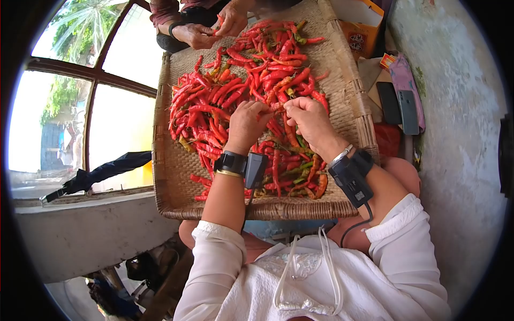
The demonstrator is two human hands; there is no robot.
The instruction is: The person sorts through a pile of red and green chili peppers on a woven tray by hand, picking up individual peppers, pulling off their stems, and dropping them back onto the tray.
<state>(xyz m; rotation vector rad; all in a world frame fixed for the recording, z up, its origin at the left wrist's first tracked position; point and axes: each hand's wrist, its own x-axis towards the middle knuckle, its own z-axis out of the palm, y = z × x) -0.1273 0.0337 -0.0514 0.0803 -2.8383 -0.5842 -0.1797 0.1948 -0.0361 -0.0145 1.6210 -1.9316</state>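
Observation:
A woven tray [179, 182] lies across my lap, with a large heap of red chili peppers [206, 115] on it. Some peppers near its lower right are green or orange [305, 174]. Over the middle of the heap, my left hand [248, 124] is closed on the body of a red pepper. My right hand [310, 120] pinches at the stem end of that pepper, close beside the left. Both wrists carry black strapped devices.
Across the tray, another person's hands [214, 32] hold a small red pepper. A folded black umbrella [110, 171] rests on the window sill at left. Two phones [408, 112] and an orange box [361, 27] are at right, beside the wall.

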